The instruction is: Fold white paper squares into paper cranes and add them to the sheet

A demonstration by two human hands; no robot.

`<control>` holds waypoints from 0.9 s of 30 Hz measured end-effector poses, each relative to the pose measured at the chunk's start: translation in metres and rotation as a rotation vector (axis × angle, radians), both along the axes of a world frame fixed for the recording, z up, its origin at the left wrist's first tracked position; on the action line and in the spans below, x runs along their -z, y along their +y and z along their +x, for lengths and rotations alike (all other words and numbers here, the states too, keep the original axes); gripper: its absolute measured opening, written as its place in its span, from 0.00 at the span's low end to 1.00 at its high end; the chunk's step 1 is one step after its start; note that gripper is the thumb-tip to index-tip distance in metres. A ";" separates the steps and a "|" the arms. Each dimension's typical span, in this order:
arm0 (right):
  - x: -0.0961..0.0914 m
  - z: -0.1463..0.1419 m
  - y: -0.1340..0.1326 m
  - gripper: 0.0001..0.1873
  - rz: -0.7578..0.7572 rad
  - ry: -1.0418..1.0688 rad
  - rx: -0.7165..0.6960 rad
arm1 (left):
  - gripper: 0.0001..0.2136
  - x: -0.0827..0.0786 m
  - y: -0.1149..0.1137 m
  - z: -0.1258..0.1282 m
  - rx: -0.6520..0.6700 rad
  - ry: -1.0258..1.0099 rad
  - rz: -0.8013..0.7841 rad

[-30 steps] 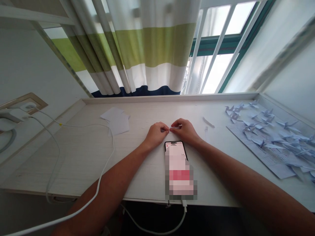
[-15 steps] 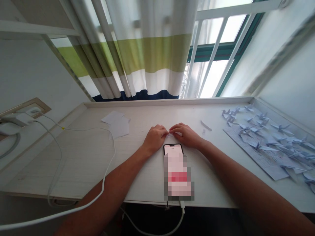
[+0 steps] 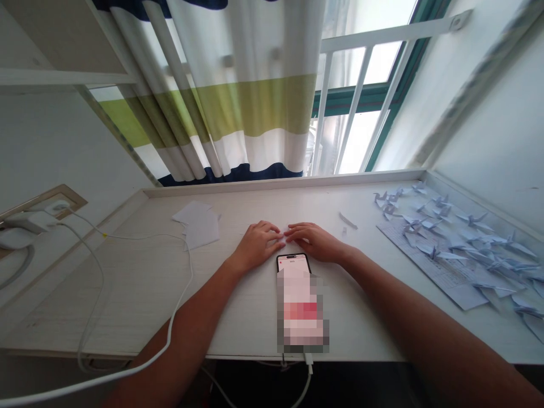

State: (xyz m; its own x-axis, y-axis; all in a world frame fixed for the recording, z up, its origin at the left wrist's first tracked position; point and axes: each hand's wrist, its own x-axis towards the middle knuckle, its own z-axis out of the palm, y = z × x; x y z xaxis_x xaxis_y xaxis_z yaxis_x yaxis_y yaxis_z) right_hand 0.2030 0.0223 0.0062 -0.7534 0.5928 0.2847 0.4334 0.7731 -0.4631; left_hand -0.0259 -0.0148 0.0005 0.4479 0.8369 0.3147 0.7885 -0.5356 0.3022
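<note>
My left hand [image 3: 256, 246] and my right hand [image 3: 313, 241] rest on the white desk [image 3: 140, 283], fingertips meeting just beyond the phone [image 3: 297, 294]. The fingers are low and pressed together over a small white folded paper that is almost wholly hidden under them. The phone lies face up right behind the hands, its screen lit, with a white cable plugged in at its near end.
Loose white paper squares [image 3: 199, 224] lie at the left rear. Several pale blue paper cranes [image 3: 446, 235] sit on a printed sheet at the right. Small paper scraps [image 3: 348, 220] lie beside my right hand. A charger cable [image 3: 178, 306] crosses the left side from a wall socket [image 3: 25, 218]. A striped curtain hangs behind.
My fingers have gone from a raised pinch on the small paper to lying lower against the desk. The view has tilted up, so everything sits lower in the frame.
</note>
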 end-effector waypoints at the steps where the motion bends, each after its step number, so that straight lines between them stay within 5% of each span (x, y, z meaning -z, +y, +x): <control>1: 0.001 0.000 0.001 0.15 -0.011 0.012 -0.002 | 0.10 0.000 0.001 -0.001 0.020 -0.001 -0.008; 15: -0.004 0.001 0.005 0.12 0.072 -0.073 0.000 | 0.11 -0.013 -0.005 0.000 0.143 0.144 -0.001; 27: -0.002 -0.004 0.003 0.11 0.161 -0.114 -0.026 | 0.08 -0.008 0.001 -0.001 0.145 0.017 -0.033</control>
State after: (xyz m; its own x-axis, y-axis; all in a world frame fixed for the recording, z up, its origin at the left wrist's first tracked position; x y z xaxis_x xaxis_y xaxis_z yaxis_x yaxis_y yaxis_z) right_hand 0.1991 0.0255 0.0077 -0.8006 0.5261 0.2867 0.4545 0.8451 -0.2815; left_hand -0.0272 -0.0143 0.0084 0.5698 0.7730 0.2791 0.7087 -0.6341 0.3092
